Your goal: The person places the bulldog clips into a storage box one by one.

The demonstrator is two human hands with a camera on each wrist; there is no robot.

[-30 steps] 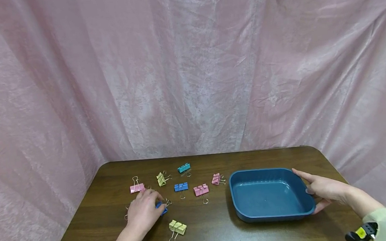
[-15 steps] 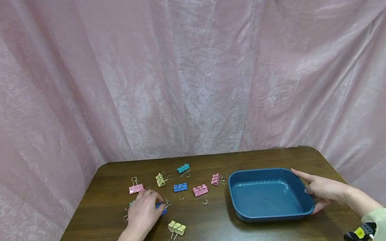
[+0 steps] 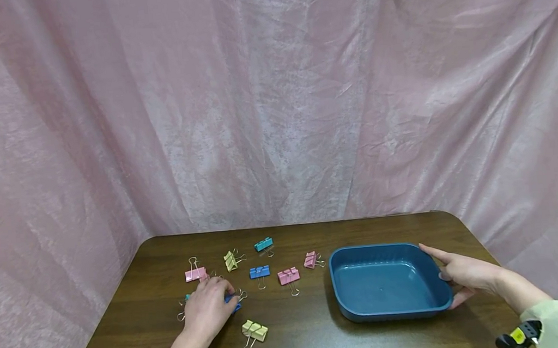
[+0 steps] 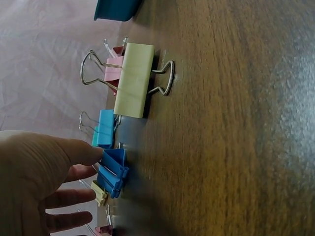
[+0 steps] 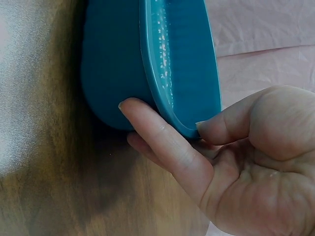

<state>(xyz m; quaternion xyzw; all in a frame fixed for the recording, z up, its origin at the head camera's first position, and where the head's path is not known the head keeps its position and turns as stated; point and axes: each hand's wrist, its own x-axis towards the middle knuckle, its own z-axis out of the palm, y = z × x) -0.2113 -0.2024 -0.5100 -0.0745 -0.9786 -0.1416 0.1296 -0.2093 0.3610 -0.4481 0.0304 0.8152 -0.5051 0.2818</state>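
Observation:
In the head view my left hand (image 3: 207,306) is low over the left part of the table, thumb and index finger at a blue binder clip (image 3: 234,303). The left wrist view shows the thumb pressing on that blue clip (image 4: 112,172), the index finger behind it, the other fingers apart. My right hand (image 3: 469,272) holds the right end of a dark blue tray (image 3: 393,316), which stands on the table with nothing in it. From the right wrist, its thumb (image 5: 224,129) lies at the tray's rim and its fingers stretch along the outer wall.
Around the left hand lie pink clips (image 3: 195,274) (image 3: 288,276) (image 3: 310,260), yellow clips (image 3: 254,330) (image 3: 230,261), another blue clip (image 3: 259,272) and a teal clip (image 3: 263,244). More clips are partly hidden by the hand. A pink curtain (image 3: 264,115) hangs behind the wooden table (image 3: 302,347).

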